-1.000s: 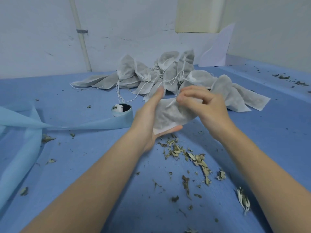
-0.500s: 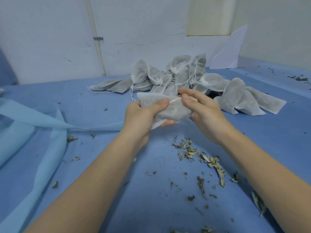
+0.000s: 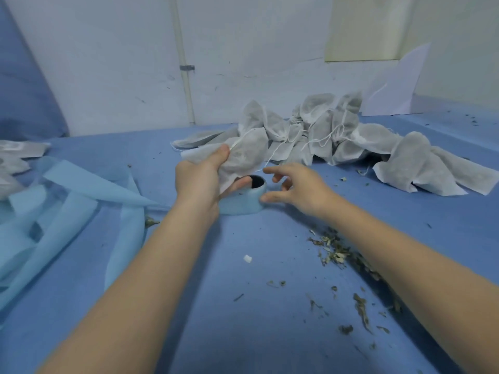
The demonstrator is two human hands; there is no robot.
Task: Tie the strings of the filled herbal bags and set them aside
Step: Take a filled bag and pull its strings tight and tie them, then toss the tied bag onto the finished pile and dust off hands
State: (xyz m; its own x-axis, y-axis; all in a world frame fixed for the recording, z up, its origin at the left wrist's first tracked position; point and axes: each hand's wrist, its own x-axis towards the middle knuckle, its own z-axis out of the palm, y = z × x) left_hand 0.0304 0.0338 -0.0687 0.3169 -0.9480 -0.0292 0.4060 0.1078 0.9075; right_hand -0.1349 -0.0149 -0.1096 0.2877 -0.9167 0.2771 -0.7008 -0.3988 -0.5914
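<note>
My left hand (image 3: pixel 201 179) grips a grey filled herbal bag (image 3: pixel 244 155) between thumb and fingers, holding it above the blue table. A white string runs from the bag's top past my thumb. My right hand (image 3: pixel 294 186) has its fingers spread and holds nothing; it hovers just right of a light blue tape roll (image 3: pixel 243 201), its thumb close to the roll's side. A pile of grey herbal bags (image 3: pixel 332 130) with white drawstrings lies behind, against the wall.
Loose light blue fabric strips (image 3: pixel 70 209) sprawl on the left. More grey bags (image 3: pixel 16 155) lie at the far left edge. Dried herb scraps (image 3: pixel 340 255) litter the blue cloth at right. A small white bit (image 3: pixel 247 258) lies in the middle.
My right hand has let go of the bag and dropped toward the tape roll. The left hand now holds the bag alone and has carried it left. The view has swung left.
</note>
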